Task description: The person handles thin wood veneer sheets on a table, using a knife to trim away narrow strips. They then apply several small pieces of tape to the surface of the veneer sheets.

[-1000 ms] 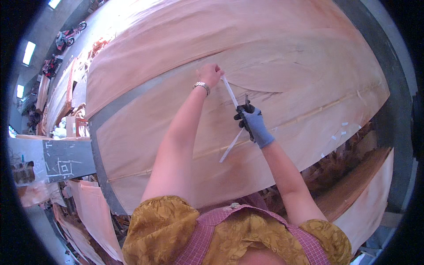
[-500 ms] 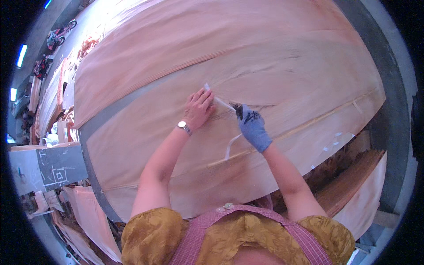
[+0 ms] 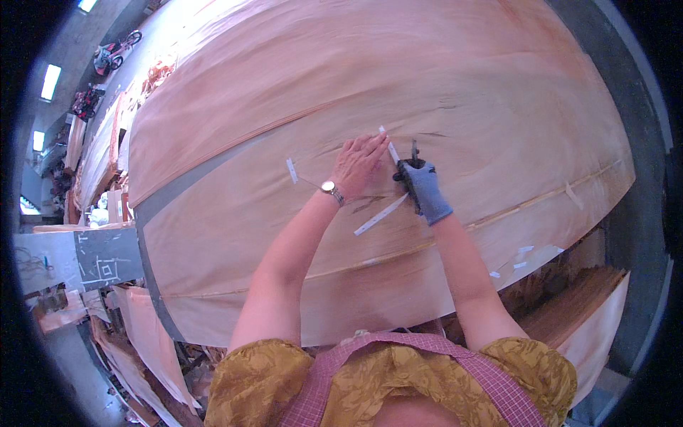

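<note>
A large sheet of thin pinkish-tan wood veneer (image 3: 299, 235) lies in front of me, with dark cracks in its grain. My bare left hand (image 3: 359, 165), a watch at its wrist, lies flat on it with fingers stretched out. The fingertips touch a short white tape strip (image 3: 394, 152) that runs toward my right hand. My right hand (image 3: 425, 191), in a blue glove with black palm and fingers, is closed just to the right. From it a longer white tape strip (image 3: 378, 215) trails down-left. A dark narrow shape above the glove is unclear. Another short tape piece (image 3: 292, 171) sticks left of my wrist.
Several white tape bits (image 3: 523, 255) are on the sheet's near right edge. A grey strip (image 3: 178, 183) shows between this sheet and the farther veneer (image 3: 284, 64). Stacked veneer (image 3: 569, 306) stands at lower right. A grey surface (image 3: 107, 260) lies left, and motorbikes (image 3: 107, 60) stand far left.
Both hands have moved right across the sheet. A short tape piece now lies where the left fingers were, and the left hand presses another strip. The view has shifted slightly.
</note>
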`<state>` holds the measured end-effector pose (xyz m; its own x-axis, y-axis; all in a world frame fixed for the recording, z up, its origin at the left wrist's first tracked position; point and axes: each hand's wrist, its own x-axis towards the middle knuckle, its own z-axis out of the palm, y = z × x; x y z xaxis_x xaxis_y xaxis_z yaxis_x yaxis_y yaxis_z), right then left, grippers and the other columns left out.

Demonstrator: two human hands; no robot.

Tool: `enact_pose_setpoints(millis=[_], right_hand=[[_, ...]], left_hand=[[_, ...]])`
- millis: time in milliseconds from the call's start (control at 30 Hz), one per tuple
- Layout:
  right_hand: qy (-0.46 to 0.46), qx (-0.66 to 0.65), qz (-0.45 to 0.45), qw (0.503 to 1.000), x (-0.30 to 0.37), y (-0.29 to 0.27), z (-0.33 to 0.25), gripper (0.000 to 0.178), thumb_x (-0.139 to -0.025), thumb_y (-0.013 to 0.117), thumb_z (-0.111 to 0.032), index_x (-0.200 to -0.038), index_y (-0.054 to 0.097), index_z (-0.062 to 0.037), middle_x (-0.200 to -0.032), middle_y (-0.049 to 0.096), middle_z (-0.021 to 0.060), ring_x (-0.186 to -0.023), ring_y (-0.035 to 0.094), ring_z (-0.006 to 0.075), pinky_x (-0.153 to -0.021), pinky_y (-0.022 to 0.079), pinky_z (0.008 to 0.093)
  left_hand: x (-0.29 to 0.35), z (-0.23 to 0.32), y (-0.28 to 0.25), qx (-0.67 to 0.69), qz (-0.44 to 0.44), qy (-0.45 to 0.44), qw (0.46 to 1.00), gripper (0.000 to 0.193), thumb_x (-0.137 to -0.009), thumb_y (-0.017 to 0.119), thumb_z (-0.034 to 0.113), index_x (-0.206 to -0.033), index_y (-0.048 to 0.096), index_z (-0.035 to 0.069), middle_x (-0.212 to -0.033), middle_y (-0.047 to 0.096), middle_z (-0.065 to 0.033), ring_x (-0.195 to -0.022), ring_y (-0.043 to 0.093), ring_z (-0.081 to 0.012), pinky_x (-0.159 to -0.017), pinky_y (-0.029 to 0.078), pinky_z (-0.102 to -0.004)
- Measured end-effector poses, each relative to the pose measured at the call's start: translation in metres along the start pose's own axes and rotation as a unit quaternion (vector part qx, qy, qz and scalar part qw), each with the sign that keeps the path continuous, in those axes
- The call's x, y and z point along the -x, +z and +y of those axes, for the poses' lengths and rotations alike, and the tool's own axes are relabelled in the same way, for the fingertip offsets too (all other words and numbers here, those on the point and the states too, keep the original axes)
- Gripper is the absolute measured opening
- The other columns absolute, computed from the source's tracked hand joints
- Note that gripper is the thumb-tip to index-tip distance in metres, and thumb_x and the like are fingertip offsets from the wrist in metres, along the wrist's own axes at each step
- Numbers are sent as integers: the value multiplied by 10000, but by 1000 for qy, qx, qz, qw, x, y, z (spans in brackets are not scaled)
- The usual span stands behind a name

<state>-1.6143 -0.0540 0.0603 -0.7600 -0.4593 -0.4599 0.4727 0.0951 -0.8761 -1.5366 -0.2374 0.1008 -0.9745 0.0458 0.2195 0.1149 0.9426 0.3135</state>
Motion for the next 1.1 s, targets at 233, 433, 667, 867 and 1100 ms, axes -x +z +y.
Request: enact_pose_setpoints(millis=[233, 433, 667, 867, 1100], right_hand=[[-159, 330, 58, 929, -28, -67, -5, 151, -926, 640, -215, -854, 645, -82, -645, 664, 49, -456, 522, 92, -427, 411, 284], [-24, 7, 153, 988, 32, -177, -56, 107, -923, 647, -203, -882, 652, -104, -657, 674, 54, -420, 481, 84, -401, 368, 253], [-22, -28, 129, 991, 23, -205, -40, 179, -920, 662, -279, -905, 660, -100, -670, 678, 45, -417, 443, 61, -393, 333, 240], [26, -5, 136, 990, 30, -205, -45, 189, -919, 662, -276, -886, 661, -90, -675, 670, 35, -439, 476, 77, -409, 362, 240], [39, 61, 124, 990, 44, -213, -46, 203, -917, 655, -271, -882, 649, -72, -712, 670, 46, -516, 580, 115, -460, 443, 288]], left_hand=[[-23, 6, 19, -89, -45, -4, 995, 468, -894, 590, 265, -1347, 546, 157, -1413, 519, -24, -1276, 461, -250, -1022, 372, -457], [-76, 62, 57, -122, 19, 9, 992, 463, -846, 597, 148, -1308, 577, 159, -1422, 510, -21, -1248, 485, -247, -1019, 378, -440], [-134, 172, 94, 47, -4, 80, 996, 524, -798, 593, 61, -1317, 568, 130, -1455, 479, -19, -1267, 466, -249, -1047, 365, -445], [-130, 166, 96, 3, -14, 120, 993, 538, -793, 625, 129, -1326, 557, 118, -1425, 506, -25, -1257, 470, -239, -1028, 362, -408], [-126, 178, 100, -25, -83, 140, 986, 530, -847, 624, 232, -1358, 530, 130, -1437, 490, -20, -1300, 431, -245, -1030, 343, -408]])
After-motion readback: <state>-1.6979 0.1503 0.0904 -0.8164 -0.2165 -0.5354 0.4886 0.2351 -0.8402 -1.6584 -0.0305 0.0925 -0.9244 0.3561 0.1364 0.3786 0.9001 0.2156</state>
